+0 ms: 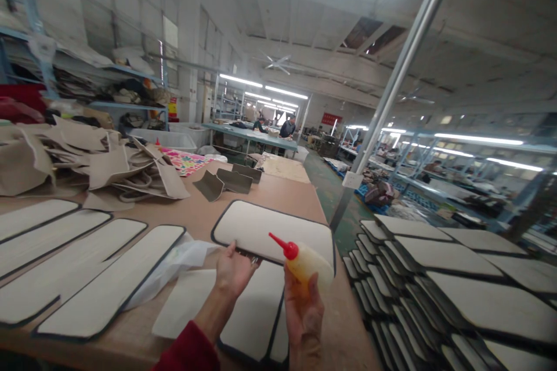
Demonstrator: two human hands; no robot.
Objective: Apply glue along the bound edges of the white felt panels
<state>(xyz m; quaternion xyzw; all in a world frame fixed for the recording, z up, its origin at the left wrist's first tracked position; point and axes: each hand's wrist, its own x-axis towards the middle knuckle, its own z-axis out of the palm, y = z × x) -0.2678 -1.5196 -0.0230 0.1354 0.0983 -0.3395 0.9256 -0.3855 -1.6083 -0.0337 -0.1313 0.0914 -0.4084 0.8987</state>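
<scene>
My left hand (236,271) grips the near edge of a cream panel (274,225) with a dark border, thumb on top and fingers curled beneath. Small shiny bits show by those fingers, too small to name. Wrapped in my right hand (304,307) is a squeeze bottle (314,265) of yellowish liquid, its red pointed nozzle (284,244) aimed up and left over the panel. Below my hands, another dark-edged panel (255,319) lies on the brown table (343,319), partly hidden by my arms.
Several long cream panels (113,281) lie at the left beside a thin white sheet (174,264). Beige cut pieces (108,165) are heaped behind them. Dark curved pieces (235,181) stand farther back. Stacked panels (461,255) and a metal post (383,110) are on the right.
</scene>
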